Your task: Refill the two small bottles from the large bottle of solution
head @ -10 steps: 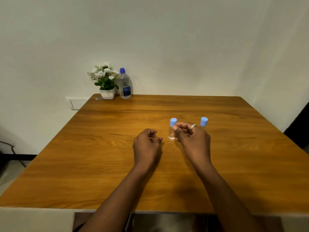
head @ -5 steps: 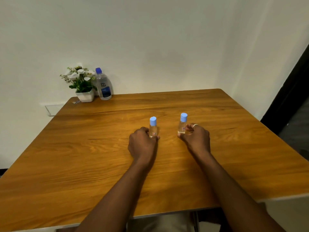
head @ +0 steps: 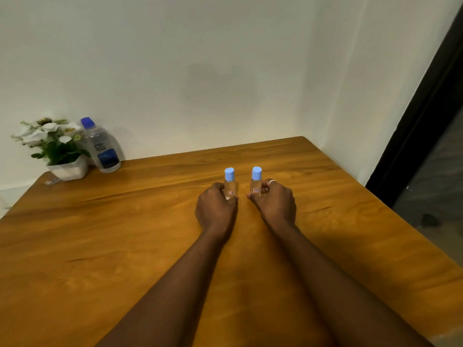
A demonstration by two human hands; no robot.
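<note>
On my feed the wooden table (head: pixel 100 246) fills the lower view. The large bottle (head: pixel 101 146) stands upright at the table's far left corner, against the wall (head: pixel 225 71) and just beside the potted white flowers (head: pixel 56 146). It has a blue cap, and I read "re-nu" on the clear body above a dark blue label.

Both hands are mid-table, well apart from it. My left hand (head: pixel 215 209) has its fingers curled round the left small bottle (head: pixel 230 186). My right hand (head: pixel 274 204) pinches the right small bottle (head: pixel 256 185) from its right side, with a ring (head: pixel 271 182) on one finger. Both small bottles stand upright on the wood, near each other, not touching. Both are clear and both have their light blue caps (head: pixel 229 173) on.

Key relation: the large bottle lies forward and far to the left of both hands, long axis vertical. The left hand is nearer, so I judge the fetch falls to that hand once it lets go. No refill has started and all caps are closed.

Each small bottle carries a tiny red-outlined label, too small to read.
</note>
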